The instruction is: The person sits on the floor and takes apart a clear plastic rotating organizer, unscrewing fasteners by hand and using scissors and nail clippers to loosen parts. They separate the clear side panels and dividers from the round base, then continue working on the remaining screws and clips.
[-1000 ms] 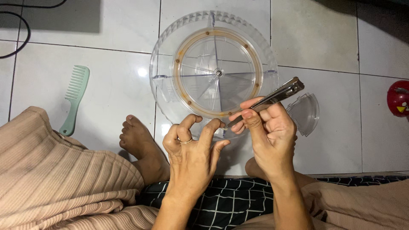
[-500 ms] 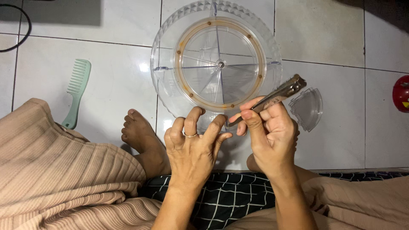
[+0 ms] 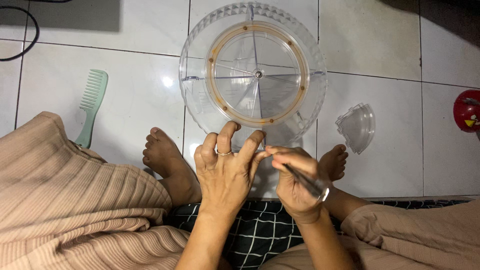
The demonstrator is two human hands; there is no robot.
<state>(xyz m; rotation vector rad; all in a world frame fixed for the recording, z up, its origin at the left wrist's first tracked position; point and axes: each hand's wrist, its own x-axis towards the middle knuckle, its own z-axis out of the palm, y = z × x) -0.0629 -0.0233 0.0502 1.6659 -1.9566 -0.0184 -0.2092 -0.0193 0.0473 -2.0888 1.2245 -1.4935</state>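
Tilted down and back since half a second ago: metal nail clipper (image 3: 309,185), earlier angled up to the right over the floor, now pointing toward the near edge, its far tip at the left hand's fingertips. Right hand (image 3: 296,184) closed around the clipper, thumb and forefinger pinched at its far end. Left hand (image 3: 226,172) flat and spread, ring on one finger, holding nothing, fingertips just at the near rim of the round clear plastic tray (image 3: 253,75). Tray lying on white floor tiles (image 3: 390,40), orange ring and divider spokes inside. Loose clear wedge-shaped compartment (image 3: 357,126) to the right of it. Green comb (image 3: 90,106) far left. Red round object (image 3: 467,111) at the right edge. Bare feet (image 3: 165,160) near the hands, above a checked cloth (image 3: 255,230).
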